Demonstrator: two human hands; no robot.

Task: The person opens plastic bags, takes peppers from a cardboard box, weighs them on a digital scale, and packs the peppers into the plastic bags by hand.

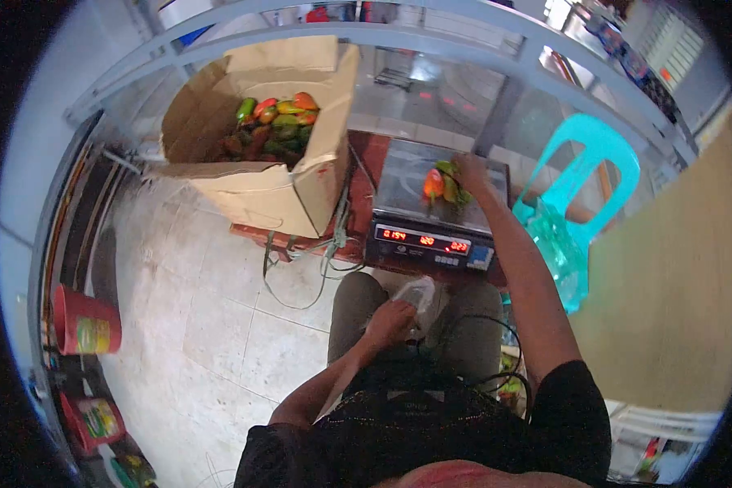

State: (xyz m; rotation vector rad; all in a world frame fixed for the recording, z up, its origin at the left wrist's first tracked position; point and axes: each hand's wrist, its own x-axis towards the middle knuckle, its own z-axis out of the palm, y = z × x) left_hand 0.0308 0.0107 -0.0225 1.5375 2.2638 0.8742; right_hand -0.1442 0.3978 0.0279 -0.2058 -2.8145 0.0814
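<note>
My left hand (392,324) is closed around a clear plastic bag (420,291) over my lap. The bag's pale end sticks up past my fingers. On the metal plate of a digital scale (398,175) lie a few bell peppers, an orange-red pepper (433,185) and greenish peppers (451,192) beside it. My right hand (470,172) is at the right side of these peppers, over the plate. Its fingers are blurred and partly hidden, so whether it grips a pepper does not show. Red digits glow on the scale's front display (425,241).
An open cardboard box (260,191) holds several red, yellow and green peppers. It stands left of the scale on a reddish bench (370,154). A turquoise plastic chair (581,138) carries a clear green bag (549,240). Red pots (81,325) line the left wall.
</note>
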